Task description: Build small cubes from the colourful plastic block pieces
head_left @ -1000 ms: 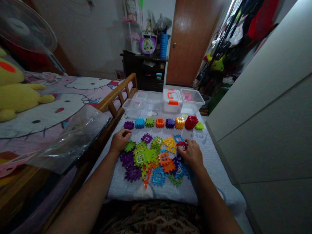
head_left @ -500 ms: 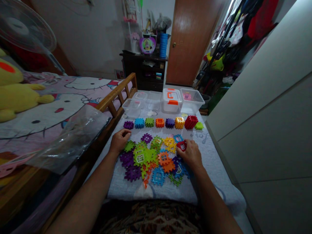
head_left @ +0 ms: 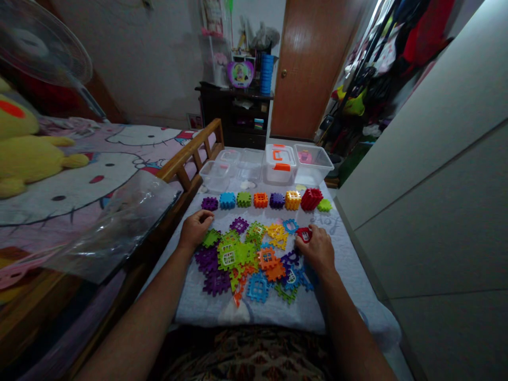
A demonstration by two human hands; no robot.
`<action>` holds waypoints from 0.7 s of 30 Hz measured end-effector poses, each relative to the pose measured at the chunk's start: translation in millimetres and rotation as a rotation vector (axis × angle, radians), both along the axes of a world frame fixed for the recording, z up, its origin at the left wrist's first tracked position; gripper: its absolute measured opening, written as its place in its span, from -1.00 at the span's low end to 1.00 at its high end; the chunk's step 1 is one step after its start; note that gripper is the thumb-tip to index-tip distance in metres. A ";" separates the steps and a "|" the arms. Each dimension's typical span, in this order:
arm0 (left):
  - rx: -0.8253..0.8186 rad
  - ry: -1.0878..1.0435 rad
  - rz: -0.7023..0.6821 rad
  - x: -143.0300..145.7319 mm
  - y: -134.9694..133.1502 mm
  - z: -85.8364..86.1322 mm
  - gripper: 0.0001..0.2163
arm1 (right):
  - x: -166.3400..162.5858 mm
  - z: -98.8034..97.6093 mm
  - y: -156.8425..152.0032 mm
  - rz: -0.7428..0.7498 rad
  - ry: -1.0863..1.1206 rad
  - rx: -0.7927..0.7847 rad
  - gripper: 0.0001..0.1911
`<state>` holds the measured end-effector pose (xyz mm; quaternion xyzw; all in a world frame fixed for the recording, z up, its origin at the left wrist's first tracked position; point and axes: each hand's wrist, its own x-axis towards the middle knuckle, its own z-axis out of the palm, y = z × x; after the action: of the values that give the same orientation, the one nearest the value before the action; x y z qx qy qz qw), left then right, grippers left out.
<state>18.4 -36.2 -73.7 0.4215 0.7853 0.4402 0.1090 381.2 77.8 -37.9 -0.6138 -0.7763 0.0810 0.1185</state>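
My right hand [head_left: 318, 246] pinches a red toothed building block [head_left: 305, 235] with a window grid, at the right side of a loose pile. My left hand [head_left: 195, 228] rests on the cloth left of the pile with fingers curled together and nothing visible in them. It lies near a green block [head_left: 211, 238] and below a purple stack [head_left: 209, 203]. Within the pile are yellow blocks [head_left: 278, 236], orange blocks [head_left: 268, 258], a light blue block [head_left: 257, 287], dark purple blocks [head_left: 216, 282] and a blue frame [head_left: 291, 226].
Behind the pile runs a row of colour-sorted stacks, including a red stack [head_left: 311, 199] and a yellow stack [head_left: 292, 200]. A lidded clear box [head_left: 280, 169] with orange clips and an open clear bin [head_left: 317, 168] stand farther back. A wooden bed rail [head_left: 190, 153] borders the left.
My right hand has shifted a little to the right with the red block, away from the yellow blocks and blue frame. The left hand has stayed in place.
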 end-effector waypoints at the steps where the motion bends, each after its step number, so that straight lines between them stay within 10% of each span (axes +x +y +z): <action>1: -0.002 -0.001 0.000 0.0 0.0 0.0 -0.71 | 1.4 -0.1 1.4 -0.029 -0.002 0.002 -0.44; 9: 0.003 -0.001 -0.001 0.0 0.0 0.1 -0.69 | 15.2 -2.2 9.1 -0.032 0.021 -0.045 -0.36; 21: 0.006 0.004 0.005 0.5 -0.5 0.1 -0.69 | 49.0 -8.7 58.1 0.435 -0.014 -0.147 -0.31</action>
<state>18.8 -36.7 -73.6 0.4207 0.7853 0.4419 0.1048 430.2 135.9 -46.6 -0.4396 -0.8831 0.1566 0.0481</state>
